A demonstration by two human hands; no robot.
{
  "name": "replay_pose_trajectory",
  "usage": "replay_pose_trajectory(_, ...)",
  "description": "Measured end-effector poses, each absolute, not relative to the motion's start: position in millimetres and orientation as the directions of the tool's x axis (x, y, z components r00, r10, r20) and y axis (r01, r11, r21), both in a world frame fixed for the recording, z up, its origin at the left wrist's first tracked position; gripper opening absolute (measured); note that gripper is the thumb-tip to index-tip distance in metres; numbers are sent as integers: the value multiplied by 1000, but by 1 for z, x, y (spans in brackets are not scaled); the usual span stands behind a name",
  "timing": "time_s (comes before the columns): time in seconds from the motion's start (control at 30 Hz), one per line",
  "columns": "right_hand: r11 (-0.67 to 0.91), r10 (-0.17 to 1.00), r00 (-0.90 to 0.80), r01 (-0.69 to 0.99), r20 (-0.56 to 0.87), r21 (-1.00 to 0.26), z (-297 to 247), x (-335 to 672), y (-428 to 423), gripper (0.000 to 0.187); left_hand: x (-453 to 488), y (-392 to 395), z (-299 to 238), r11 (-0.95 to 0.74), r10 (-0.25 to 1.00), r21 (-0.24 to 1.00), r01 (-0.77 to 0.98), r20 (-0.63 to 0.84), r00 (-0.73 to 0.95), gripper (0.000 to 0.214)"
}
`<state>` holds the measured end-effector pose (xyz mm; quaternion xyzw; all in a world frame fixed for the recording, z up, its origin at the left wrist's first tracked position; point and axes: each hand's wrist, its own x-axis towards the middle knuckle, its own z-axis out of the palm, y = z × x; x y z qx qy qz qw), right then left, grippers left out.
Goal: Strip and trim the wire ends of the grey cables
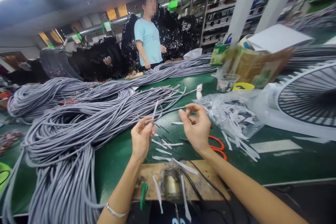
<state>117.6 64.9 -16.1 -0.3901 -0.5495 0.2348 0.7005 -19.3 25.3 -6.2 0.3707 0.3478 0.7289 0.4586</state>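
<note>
My left hand (141, 136) is closed in a pinch on a narrow white strip (155, 109) that sticks up from the fingertips. A thin loop curves beside the strip. My right hand (196, 126) is curled, its fingertips at the end of a grey cable (173, 110) that runs in from the left. Beyond and left of my hands lies a large bundle of grey cables (78, 122). Several loose white strips (164, 144) are scattered on the green table below my hands. Orange-handled scissors (219, 147) lie partly hidden behind my right wrist.
A small metal device (172, 183) sits on a wooden board (147, 171) at the near edge. On the right are a clear plastic bag (233, 108) with white strips and a white fan (309, 101). A person (149, 38) in light blue stands across the table.
</note>
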Motion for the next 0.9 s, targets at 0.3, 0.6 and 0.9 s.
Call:
replay_pose_trajectory(0.3, 694, 719, -47, 119, 694, -710, -16, 110, 44, 16, -18, 23, -17, -332, 943, 896, -295, 307, -129, 23)
replay_pose_trajectory(0.6, 629, 773, 32, 92, 634, -772, -17, 110, 41, 8, -8, 17, -16, -350, 907, 935, 59, 354, -228, 19)
replay_pose_trajectory(0.9, 403, 900, -86, -209, 428, -891, -7, 118, 45, 22, -9, 14, -19, -383, 883, 891, 242, 430, -185, 17)
